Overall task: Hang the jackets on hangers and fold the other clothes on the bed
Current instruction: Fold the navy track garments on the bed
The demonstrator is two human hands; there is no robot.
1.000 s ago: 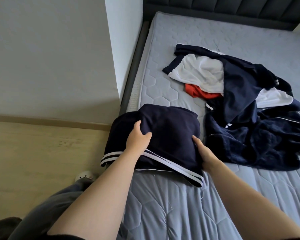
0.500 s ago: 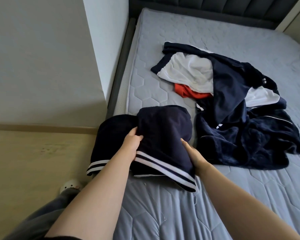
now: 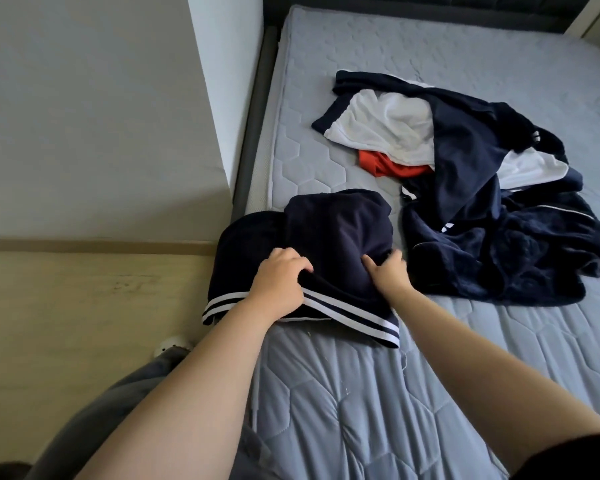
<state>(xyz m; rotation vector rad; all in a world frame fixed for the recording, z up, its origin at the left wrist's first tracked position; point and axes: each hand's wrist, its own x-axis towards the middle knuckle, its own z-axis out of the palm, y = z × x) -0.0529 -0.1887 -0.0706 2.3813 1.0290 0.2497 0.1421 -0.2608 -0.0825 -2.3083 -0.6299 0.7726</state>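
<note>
Navy striped garment (image 3: 329,237) lies folded at the near left edge of the bed (image 3: 361,403), and its left part overhangs the side. I see the left grip (image 3: 281,282) with fingers curled, pinching a fold just above the white-striped hem. The right grip (image 3: 388,275) touches the garment's right edge, thumb out on the cloth. Its fingers are blurred, so I cannot tell whether they're spread or pinching. Just beside it on the right is a heap: navy fleece garment (image 3: 499,261), white-and-navy garment (image 3: 385,123), orange garment (image 3: 385,166).
</note>
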